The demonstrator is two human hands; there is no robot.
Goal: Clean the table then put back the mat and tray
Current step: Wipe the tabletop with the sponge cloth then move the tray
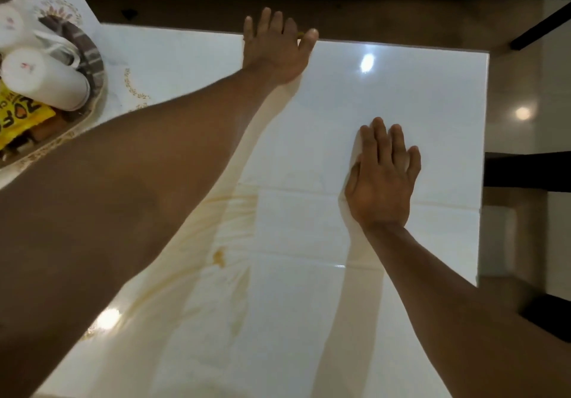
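A white glossy mat [401,95] with fold creases and yellowish stains [219,257] lies spread over the table. My left hand [276,48] rests flat at the mat's far edge, fingers straight and reaching just past it. Flat on the mat's right half lies my right hand [383,175], fingers straight and together, holding nothing. The tray [92,54], oval with a patterned rim, stands at the far left. It carries two white cylinders [43,78] and a yellow packet [21,116].
A white cloth with gold motifs [133,85] lies under and beside the tray. The mat's right edge [483,150] ends at a drop to a tan floor [522,113], where dark furniture legs [525,169] stand. A dark strip runs beyond the far edge.
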